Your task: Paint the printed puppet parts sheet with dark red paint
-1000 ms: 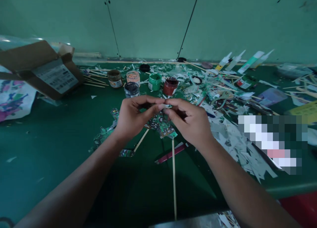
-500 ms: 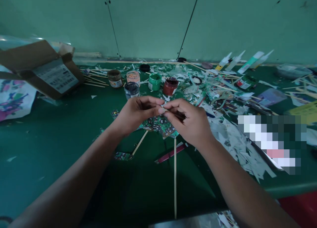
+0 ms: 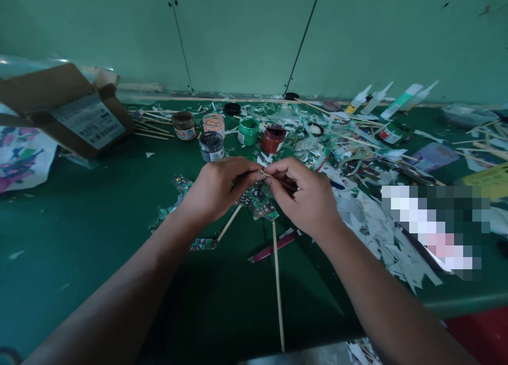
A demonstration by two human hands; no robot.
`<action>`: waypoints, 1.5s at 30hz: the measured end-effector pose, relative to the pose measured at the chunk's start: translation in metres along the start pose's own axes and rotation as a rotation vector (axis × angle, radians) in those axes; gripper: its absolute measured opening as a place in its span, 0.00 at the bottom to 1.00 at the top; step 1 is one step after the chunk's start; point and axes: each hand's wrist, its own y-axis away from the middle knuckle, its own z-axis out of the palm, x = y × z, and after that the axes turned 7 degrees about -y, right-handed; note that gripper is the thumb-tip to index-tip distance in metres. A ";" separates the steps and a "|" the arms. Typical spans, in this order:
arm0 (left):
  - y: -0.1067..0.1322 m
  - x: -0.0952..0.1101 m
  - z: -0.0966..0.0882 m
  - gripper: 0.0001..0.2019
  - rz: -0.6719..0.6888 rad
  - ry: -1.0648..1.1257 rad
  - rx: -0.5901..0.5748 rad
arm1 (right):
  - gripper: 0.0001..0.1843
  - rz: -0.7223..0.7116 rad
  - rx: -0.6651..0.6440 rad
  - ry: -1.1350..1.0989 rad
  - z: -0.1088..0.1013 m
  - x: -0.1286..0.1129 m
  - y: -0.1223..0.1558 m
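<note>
My fingertips are together, clamped on a small thin piece (image 3: 261, 171), mostly hidden, my left hand (image 3: 216, 189) just rolled so its thumb tucks under, my right hand (image 3: 307, 193) curled opposite; the camouflage-patterned cutout (image 3: 262, 203) below, its wooden stick (image 3: 278, 285) newly tilted, suggests fine handling continues, forearms converging over the green tabletop (image 3: 119, 206).

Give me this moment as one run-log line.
left hand: pinching small piece, type unclear | right hand: pinching same piece | below hands in view: patterned cutout, wooden stick | beyond: green paint jar
</note>
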 end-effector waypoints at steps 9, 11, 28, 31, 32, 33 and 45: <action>0.001 -0.001 0.000 0.12 0.052 -0.041 -0.003 | 0.06 -0.047 -0.028 -0.012 -0.002 -0.001 0.000; 0.001 -0.002 0.000 0.12 0.076 -0.052 0.027 | 0.07 -0.060 -0.006 -0.010 -0.003 -0.001 0.000; 0.001 0.002 -0.003 0.10 0.059 0.033 0.136 | 0.06 -0.065 0.070 -0.039 -0.006 -0.002 -0.005; 0.002 0.003 -0.004 0.08 0.054 0.061 0.155 | 0.05 -0.107 0.039 -0.094 -0.007 -0.004 -0.006; 0.002 0.003 -0.004 0.08 0.045 0.062 0.150 | 0.04 -0.122 0.027 -0.113 -0.007 -0.005 -0.006; 0.002 0.003 -0.005 0.08 0.038 0.059 0.144 | 0.04 -0.131 0.021 -0.122 -0.007 -0.006 -0.006; 0.002 0.002 -0.005 0.10 0.062 0.054 0.114 | 0.05 -0.089 0.075 -0.058 -0.007 -0.005 -0.006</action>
